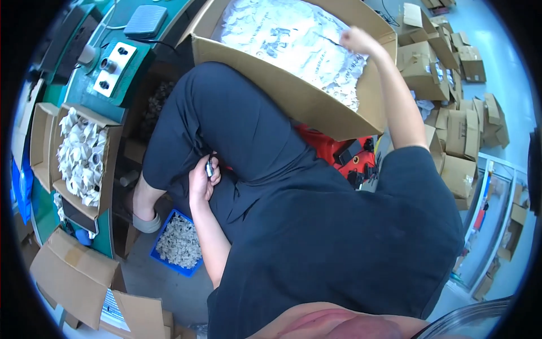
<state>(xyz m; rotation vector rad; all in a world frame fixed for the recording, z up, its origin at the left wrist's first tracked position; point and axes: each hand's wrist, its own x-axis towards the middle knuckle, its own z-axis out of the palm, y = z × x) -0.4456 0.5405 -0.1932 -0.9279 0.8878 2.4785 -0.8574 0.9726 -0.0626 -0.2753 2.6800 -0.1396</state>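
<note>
My left hand [204, 178] rests by my thigh, fingers closed around a small silvery cylindrical piece with a dark end [209, 168]. My right hand [357, 40] is closed over the right part of a white plastic bag [282, 42] with dark print. The bag fills a large open cardboard box [271, 93] in front of my legs. At the right fingertips a thin dark line shows; whether it is a slim tool or a slit in the bag, I cannot tell. Small pale pieces [345, 93] are visible by the bag's lower right edge.
On the green bench at left stand a carton of white parts [82, 158], a white two-hole fixture [115, 69] and a blue-grey foot pedal [145, 21]. A blue tray [179, 243] of small pale parts lies on the floor. Stacked cartons [420, 68] and a metal rack [488, 226] stand at right.
</note>
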